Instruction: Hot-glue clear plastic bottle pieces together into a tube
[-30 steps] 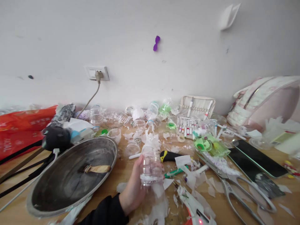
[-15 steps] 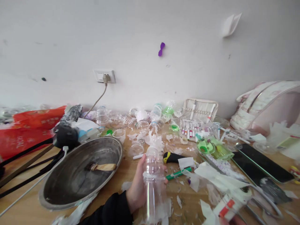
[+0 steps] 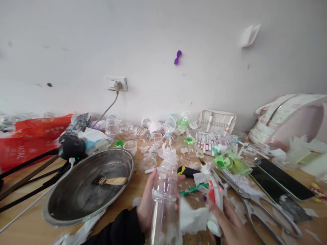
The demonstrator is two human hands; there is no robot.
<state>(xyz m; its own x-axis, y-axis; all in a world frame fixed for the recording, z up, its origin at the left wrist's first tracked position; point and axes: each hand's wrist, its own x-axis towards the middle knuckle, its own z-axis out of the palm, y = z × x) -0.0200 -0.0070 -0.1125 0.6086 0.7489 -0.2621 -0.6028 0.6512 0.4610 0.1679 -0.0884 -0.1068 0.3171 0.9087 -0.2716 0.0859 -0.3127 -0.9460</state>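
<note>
My left hand is wrapped around a clear plastic bottle, with a whitish band running around its middle. The bottle lies lengthwise, its torn white end pointing at the wall. My right hand grips a white hot glue gun with an orange trigger and a small red light. Its nozzle points up and away from me, to the right of the bottle. A scrap of white paper lies between the two. Beside my right hand rest large grey-handled scissors.
A metal basin holding a wooden-handled brush is at left. Behind the bottle lie a black-yellow cutter and a green pen. Phones, markers and plastic scraps crowd the right; a pink-white backpack stands by the wall.
My right hand has raised the glue gun from the lower right and brought it left, near the bottle. The scissors are now uncovered. The bottle has shifted slightly left.
</note>
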